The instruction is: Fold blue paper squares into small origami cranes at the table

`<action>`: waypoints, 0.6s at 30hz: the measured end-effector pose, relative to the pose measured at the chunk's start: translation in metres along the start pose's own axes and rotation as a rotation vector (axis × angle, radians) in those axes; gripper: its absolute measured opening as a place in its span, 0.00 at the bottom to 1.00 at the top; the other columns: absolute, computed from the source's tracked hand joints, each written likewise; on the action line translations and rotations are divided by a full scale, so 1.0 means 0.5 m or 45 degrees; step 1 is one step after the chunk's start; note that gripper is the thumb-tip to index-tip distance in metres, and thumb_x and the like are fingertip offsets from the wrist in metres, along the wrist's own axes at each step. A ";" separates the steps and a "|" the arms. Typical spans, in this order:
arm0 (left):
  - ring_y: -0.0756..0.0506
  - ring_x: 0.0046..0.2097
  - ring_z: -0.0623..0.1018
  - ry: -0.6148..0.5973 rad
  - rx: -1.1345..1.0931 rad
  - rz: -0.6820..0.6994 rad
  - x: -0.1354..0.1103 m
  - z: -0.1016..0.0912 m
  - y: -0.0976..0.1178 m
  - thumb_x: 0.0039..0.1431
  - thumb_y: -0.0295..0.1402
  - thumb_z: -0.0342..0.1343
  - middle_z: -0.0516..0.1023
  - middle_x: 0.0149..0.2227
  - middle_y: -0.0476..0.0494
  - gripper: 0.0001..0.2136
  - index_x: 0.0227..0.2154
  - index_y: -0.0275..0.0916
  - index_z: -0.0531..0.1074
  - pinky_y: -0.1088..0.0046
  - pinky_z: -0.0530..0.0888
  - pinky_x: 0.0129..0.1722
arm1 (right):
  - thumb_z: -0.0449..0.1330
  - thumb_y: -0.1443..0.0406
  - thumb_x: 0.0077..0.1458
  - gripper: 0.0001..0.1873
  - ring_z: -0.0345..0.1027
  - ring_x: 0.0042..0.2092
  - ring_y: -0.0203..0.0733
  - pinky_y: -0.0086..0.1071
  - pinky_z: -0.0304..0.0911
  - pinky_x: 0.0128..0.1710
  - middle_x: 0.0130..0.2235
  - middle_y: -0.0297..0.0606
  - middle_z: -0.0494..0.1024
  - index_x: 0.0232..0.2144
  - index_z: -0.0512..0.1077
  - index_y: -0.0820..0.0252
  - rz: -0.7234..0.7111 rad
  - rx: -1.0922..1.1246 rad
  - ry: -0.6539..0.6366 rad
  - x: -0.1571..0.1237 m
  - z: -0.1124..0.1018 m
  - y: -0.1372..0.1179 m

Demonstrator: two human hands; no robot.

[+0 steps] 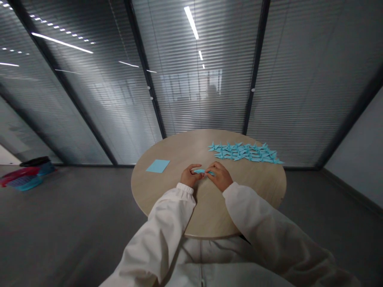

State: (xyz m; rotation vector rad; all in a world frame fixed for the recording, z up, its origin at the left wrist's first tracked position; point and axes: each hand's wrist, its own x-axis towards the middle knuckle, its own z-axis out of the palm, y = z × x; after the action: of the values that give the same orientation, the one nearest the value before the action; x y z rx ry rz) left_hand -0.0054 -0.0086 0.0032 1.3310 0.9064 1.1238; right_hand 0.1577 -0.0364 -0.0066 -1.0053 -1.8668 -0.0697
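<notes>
A folded strip of blue paper (202, 172) was pinched by the closed fingers of the left hand (189, 175) and right hand (220, 175) over the round wooden table (209, 211); it was judged light, easily creased, best held at its edges.

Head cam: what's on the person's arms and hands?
Both arms wear loose off-white long sleeves: the left sleeve has a gathered elastic cuff, and the right sleeve looks the same. The left hand and right hand are bare, without gloves. No cables or markings show.
</notes>
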 end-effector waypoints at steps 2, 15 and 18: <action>0.47 0.26 0.78 -0.023 -0.015 -0.018 0.000 -0.001 0.001 0.30 0.27 0.67 0.76 0.21 0.48 0.29 0.42 0.30 0.67 0.72 0.74 0.31 | 0.59 0.68 0.50 0.04 0.63 0.38 0.42 0.37 0.61 0.40 0.34 0.39 0.70 0.30 0.73 0.57 -0.021 -0.050 -0.013 0.000 -0.001 0.000; 0.52 0.23 0.73 -0.094 0.080 0.082 -0.021 0.012 0.022 0.34 0.28 0.65 0.74 0.19 0.52 0.40 0.55 0.30 0.57 0.80 0.70 0.26 | 0.60 0.69 0.50 0.03 0.66 0.34 0.37 0.32 0.65 0.36 0.31 0.36 0.70 0.28 0.74 0.57 0.105 0.183 0.009 -0.001 0.003 0.011; 0.51 0.26 0.74 -0.133 0.096 0.140 -0.020 0.010 0.021 0.37 0.29 0.64 0.74 0.21 0.51 0.37 0.54 0.31 0.59 0.78 0.71 0.29 | 0.61 0.68 0.48 0.02 0.68 0.32 0.37 0.30 0.65 0.32 0.30 0.36 0.72 0.25 0.75 0.58 0.199 0.364 0.054 0.001 0.009 0.021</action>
State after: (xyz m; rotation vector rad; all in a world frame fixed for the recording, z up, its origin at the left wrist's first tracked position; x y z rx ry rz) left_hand -0.0043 -0.0204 0.0127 1.5021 0.8142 1.1020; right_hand 0.1613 -0.0272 -0.0124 -0.9378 -1.6964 0.2597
